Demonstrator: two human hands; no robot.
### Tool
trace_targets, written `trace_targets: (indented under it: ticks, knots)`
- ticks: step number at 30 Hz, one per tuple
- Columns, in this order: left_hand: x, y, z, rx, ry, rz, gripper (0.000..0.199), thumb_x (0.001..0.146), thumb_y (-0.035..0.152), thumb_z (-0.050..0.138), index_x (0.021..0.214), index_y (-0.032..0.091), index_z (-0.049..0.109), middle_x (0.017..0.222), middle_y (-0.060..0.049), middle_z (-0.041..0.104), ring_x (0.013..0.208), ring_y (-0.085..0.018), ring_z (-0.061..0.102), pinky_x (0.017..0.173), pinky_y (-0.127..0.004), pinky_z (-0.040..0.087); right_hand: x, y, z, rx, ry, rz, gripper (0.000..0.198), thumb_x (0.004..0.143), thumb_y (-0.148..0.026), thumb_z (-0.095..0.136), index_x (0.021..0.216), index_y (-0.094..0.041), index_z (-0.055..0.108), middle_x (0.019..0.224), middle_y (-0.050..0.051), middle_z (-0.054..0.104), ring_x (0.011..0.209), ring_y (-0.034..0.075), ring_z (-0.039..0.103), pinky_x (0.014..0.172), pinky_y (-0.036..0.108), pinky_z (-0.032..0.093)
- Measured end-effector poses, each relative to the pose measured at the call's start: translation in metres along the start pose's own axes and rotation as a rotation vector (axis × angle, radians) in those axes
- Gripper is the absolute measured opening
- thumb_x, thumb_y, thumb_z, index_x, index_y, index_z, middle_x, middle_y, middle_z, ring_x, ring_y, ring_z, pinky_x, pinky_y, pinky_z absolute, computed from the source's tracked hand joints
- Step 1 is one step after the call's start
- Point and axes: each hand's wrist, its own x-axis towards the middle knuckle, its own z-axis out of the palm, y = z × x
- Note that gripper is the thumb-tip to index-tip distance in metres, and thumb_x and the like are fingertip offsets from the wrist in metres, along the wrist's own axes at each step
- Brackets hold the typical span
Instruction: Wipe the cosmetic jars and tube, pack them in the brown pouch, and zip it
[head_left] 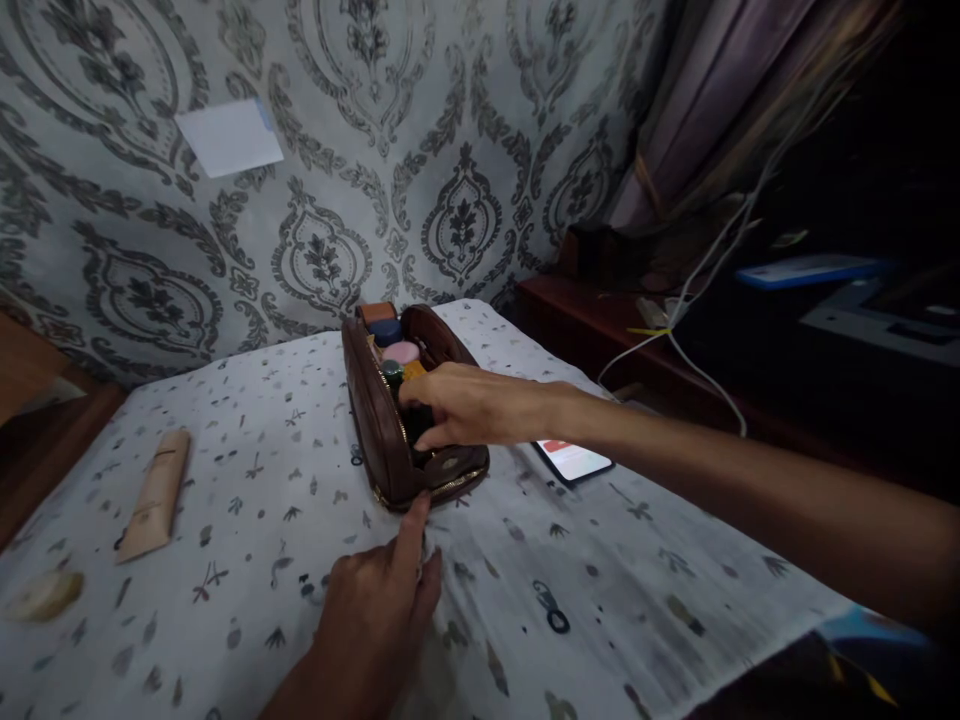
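Wall (379, 130), 1: papered in a grey damask pattern.
Counter (645, 570), 1: draped with white cloth (247, 455) in a small leaf print.
Curtain (701, 120), 1: mauve, at upper right.
Zip-top bag (367, 415), 1: brown leather, standing open on the counter, towards the wall.
Right hand (465, 405), 1: reaching into the bag's mouth, fingers bent; whether it grips anything inside cannot be told.
Left hand (375, 600), 1: at the bag's near end, index finger extended and touching it near the zipper (459, 483), other fingers curled; whether anything is gripped cannot be told.
White paper sheet (231, 138), 1: against the wall, upper left.
Smartphone (576, 462), 1: screen lit, partly behind the right forearm.
Beige squeeze tube (157, 495), 1: lying left of the bag, well apart.
Round pieces, 3, inside the bag: dark blue (385, 332), pink (400, 352), green-topped (391, 369).
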Motion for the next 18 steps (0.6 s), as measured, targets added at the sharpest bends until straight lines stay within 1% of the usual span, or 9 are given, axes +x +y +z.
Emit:
trace_targets:
  ticks: [3, 7, 8, 11, 14, 16, 18]
  knots:
    - [0.000, 0.004, 0.005, -0.034, 0.017, 0.008, 0.044, 0.096, 0.020, 0.046, 0.139, 0.009, 0.044, 0.060, 0.002, 0.071, 0.043, -0.013, 0.064, 0.042, -0.022, 0.045, 0.009, -0.002, 0.001, 0.024, -0.051, 0.056, 0.034, 0.078, -0.020, 0.077, 0.108, -0.014, 0.064, 0.085, 0.002, 0.067, 0.076, 0.017, 0.060, 0.061, 0.025, 0.035]
    - [-0.002, 0.009, 0.017, -0.045, 0.133, -0.025, 0.036, 0.097, 0.020, 0.040, 0.130, 0.012, 0.053, 0.054, 0.003, 0.067, 0.039, -0.015, 0.062, 0.039, -0.023, 0.042, 0.012, -0.006, 0.007, 0.049, -0.004, 0.121, 0.039, 0.074, -0.019, 0.078, 0.108, -0.017, 0.060, 0.087, 0.001, 0.067, 0.076, 0.017, 0.060, 0.059, 0.025, 0.032]
    - [-0.003, 0.009, 0.019, -0.044, 0.144, -0.031, 0.035, 0.097, 0.020, 0.039, 0.128, 0.013, 0.054, 0.054, 0.002, 0.067, 0.038, -0.015, 0.062, 0.039, -0.023, 0.042, 0.012, -0.007, 0.008, 0.040, 0.010, 0.146, 0.040, 0.074, -0.019, 0.079, 0.108, -0.017, 0.059, 0.089, 0.002, 0.067, 0.076, 0.017, 0.060, 0.059, 0.025, 0.031]
    - [-0.005, 0.009, 0.022, -0.063, 0.078, 0.003, 0.032, 0.094, 0.018, 0.044, 0.123, 0.014, 0.056, 0.060, 0.002, 0.071, 0.042, -0.014, 0.065, 0.039, -0.022, 0.044, 0.013, -0.010, 0.012, 0.024, 0.017, 0.182, 0.040, 0.074, -0.020, 0.078, 0.109, -0.017, 0.059, 0.096, 0.004, 0.068, 0.083, 0.019, 0.061, 0.061, 0.025, 0.033]
    - [-0.007, 0.010, 0.021, -0.114, -0.012, 0.055, 0.031, 0.092, 0.015, 0.046, 0.122, 0.012, 0.055, 0.066, 0.001, 0.074, 0.045, -0.014, 0.067, 0.041, -0.022, 0.049, 0.017, -0.011, 0.015, 0.015, -0.048, 0.170, 0.032, 0.075, -0.021, 0.077, 0.104, -0.017, 0.063, 0.103, 0.006, 0.068, 0.093, 0.022, 0.062, 0.065, 0.026, 0.036]
    - [-0.009, 0.010, 0.021, -0.147, -0.029, 0.061, 0.031, 0.092, 0.014, 0.045, 0.123, 0.012, 0.054, 0.069, 0.000, 0.075, 0.046, -0.015, 0.068, 0.042, -0.023, 0.051, 0.019, -0.008, 0.014, 0.006, -0.082, 0.139, 0.027, 0.076, -0.024, 0.077, 0.099, -0.016, 0.066, 0.103, 0.007, 0.068, 0.095, 0.023, 0.062, 0.066, 0.026, 0.039]
    - [-0.011, 0.009, 0.022, -0.167, -0.019, 0.062, 0.032, 0.093, 0.014, 0.045, 0.124, 0.012, 0.052, 0.070, 0.000, 0.075, 0.046, -0.015, 0.068, 0.042, -0.024, 0.052, 0.018, -0.004, 0.010, 0.015, -0.076, 0.078, 0.020, 0.079, -0.025, 0.075, 0.094, -0.015, 0.067, 0.100, 0.007, 0.068, 0.093, 0.021, 0.061, 0.070, 0.027, 0.041]
